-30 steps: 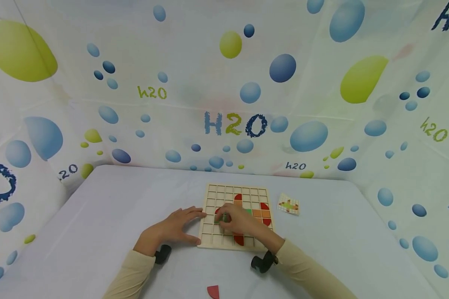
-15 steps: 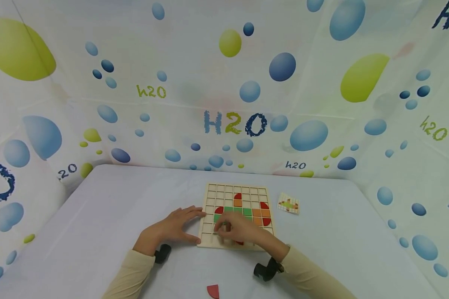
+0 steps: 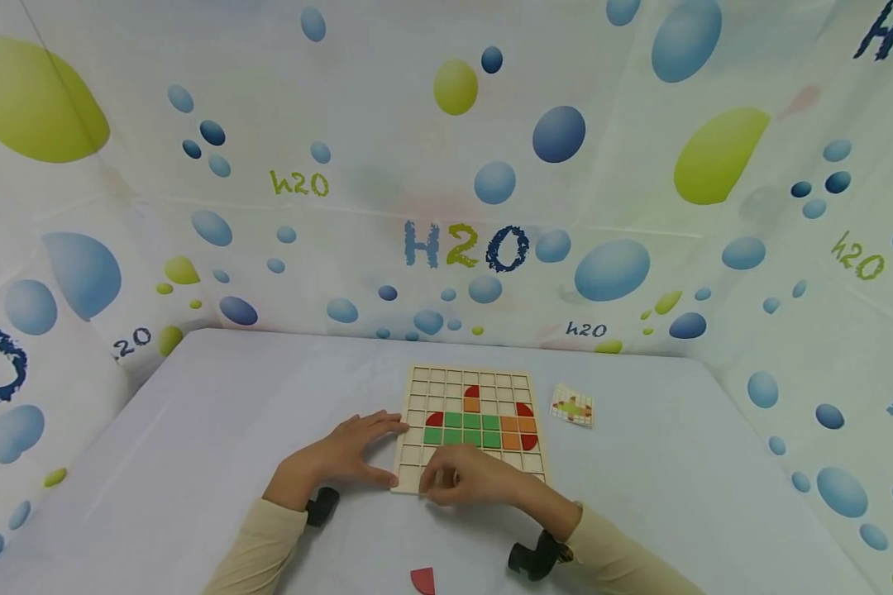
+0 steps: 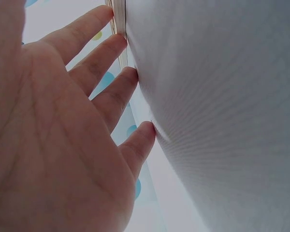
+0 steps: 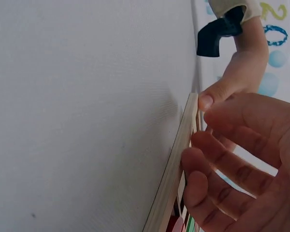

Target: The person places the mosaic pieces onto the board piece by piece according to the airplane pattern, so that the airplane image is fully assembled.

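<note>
A wooden grid board (image 3: 429,388) lies on the table, with green squares (image 3: 462,430) across its middle, orange squares (image 3: 518,425) to their right and red quarter-circles (image 3: 473,392) around them. My left hand (image 3: 346,451) spreads its fingers along the board's left edge; in the left wrist view its fingertips (image 4: 118,41) touch the edge. Over the board's near edge is my right hand (image 3: 472,474), hiding the lower cells. In the right wrist view its fingers (image 5: 234,166) curve loosely, with nothing between thumb and fingertips.
Another red quarter-circle (image 3: 422,580) lies on the white table (image 3: 283,380) near the front of the view. A small pattern card (image 3: 572,406) lies right of the board. Behind the table hangs a printed curtain (image 3: 372,182).
My right hand has drawn back from the board's middle towards its near edge, uncovering the rows of green squares. The left hand keeps its place.
</note>
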Demonstrator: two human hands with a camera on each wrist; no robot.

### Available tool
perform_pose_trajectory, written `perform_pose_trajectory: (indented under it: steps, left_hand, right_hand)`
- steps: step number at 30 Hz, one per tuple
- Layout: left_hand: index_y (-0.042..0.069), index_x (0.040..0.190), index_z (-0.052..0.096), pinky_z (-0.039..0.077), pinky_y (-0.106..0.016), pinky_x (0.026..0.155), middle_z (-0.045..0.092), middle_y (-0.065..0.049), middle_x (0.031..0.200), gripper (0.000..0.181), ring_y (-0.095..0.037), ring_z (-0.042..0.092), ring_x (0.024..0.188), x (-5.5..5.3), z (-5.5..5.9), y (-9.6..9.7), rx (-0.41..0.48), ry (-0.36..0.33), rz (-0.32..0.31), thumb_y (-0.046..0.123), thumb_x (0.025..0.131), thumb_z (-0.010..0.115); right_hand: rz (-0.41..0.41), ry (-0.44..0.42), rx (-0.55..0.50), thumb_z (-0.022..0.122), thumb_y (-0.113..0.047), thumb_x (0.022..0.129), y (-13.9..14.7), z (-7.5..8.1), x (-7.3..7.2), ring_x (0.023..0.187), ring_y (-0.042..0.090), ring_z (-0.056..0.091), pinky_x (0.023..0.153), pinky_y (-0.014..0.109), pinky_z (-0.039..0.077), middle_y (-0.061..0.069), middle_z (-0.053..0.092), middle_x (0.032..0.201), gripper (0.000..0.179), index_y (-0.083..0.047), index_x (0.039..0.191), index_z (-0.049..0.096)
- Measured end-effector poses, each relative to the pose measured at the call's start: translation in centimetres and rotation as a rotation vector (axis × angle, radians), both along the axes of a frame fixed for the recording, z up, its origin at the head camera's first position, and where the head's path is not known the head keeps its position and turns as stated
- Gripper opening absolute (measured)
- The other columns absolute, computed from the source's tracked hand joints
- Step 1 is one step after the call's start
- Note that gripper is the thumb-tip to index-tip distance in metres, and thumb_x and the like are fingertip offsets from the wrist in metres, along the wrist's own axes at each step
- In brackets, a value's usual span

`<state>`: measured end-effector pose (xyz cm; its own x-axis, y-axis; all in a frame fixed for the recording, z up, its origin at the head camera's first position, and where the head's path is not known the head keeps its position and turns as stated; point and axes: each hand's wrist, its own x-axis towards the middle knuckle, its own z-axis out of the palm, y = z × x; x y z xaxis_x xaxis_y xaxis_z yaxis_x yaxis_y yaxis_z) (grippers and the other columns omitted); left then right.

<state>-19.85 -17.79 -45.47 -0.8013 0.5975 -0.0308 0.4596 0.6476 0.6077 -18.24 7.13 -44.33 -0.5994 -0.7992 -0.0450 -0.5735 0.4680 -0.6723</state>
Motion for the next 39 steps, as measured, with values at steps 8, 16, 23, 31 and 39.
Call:
perform_pose_trajectory:
  steps: [8, 16, 23, 31, 39]
  left_hand:
    - [0.008, 0.140, 0.049, 0.014, -0.065, 0.114, 0.039, -0.019, 0.151, 0.078, -0.042, 0.027, 0.142, 0.0, -0.2, -0.1, 0.004, 0.010, -0.008, 0.041, 0.077, 0.081]
    - [0.008, 0.140, 0.050, 0.015, -0.065, 0.114, 0.041, -0.018, 0.149, 0.077, -0.042, 0.030, 0.141, 0.1, 0.0, -0.1, -0.008, 0.038, -0.008, 0.039, 0.077, 0.082]
    - [0.008, 0.139, 0.050, 0.016, -0.065, 0.114, 0.041, -0.018, 0.149, 0.076, -0.042, 0.030, 0.141, 0.1, -0.1, -0.1, -0.006, 0.048, -0.007, 0.039, 0.077, 0.082]
    - [0.008, 0.139, 0.050, 0.015, -0.065, 0.114, 0.041, -0.019, 0.150, 0.077, -0.042, 0.029, 0.142, 0.2, 0.1, 0.0, -0.004, 0.038, -0.001, 0.039, 0.077, 0.082]
    - [0.007, 0.139, 0.050, 0.015, -0.065, 0.114, 0.040, -0.019, 0.150, 0.077, -0.042, 0.029, 0.142, 0.0, -0.1, -0.1, 0.002, 0.040, -0.004, 0.039, 0.077, 0.082]
  right_hand:
    - [0.095, -0.046, 0.036, 0.068, -0.010, 0.091, 0.0, 0.3, 0.9, 0.073, -0.005, 0.050, 0.067, 0.013, 0.050, -0.013, 0.062, 0.091, 0.011, -0.011, 0.100, 0.073]
    - [0.377, -0.132, 0.036, 0.068, -0.009, 0.092, -0.1, 0.1, 1.3, 0.081, -0.006, 0.051, 0.073, 0.012, 0.051, 0.002, 0.064, 0.106, 0.020, -0.006, 0.112, 0.069]
    - [0.537, -0.096, 0.047, 0.071, -0.004, 0.088, -0.4, 0.1, 1.8, 0.085, 0.001, 0.054, 0.075, 0.013, 0.052, 0.006, 0.064, 0.115, 0.029, -0.005, 0.117, 0.066]
    - [0.609, -0.109, 0.074, 0.067, 0.004, 0.088, -0.7, -0.1, 2.0, 0.093, -0.003, 0.048, 0.080, 0.011, 0.050, 0.006, 0.063, 0.120, 0.032, -0.003, 0.119, 0.064]
    - [0.694, -0.118, 0.081, 0.067, 0.004, 0.088, -0.9, 0.0, 2.3, 0.090, -0.005, 0.046, 0.078, 0.010, 0.049, 0.010, 0.062, 0.117, 0.030, 0.000, 0.117, 0.064]
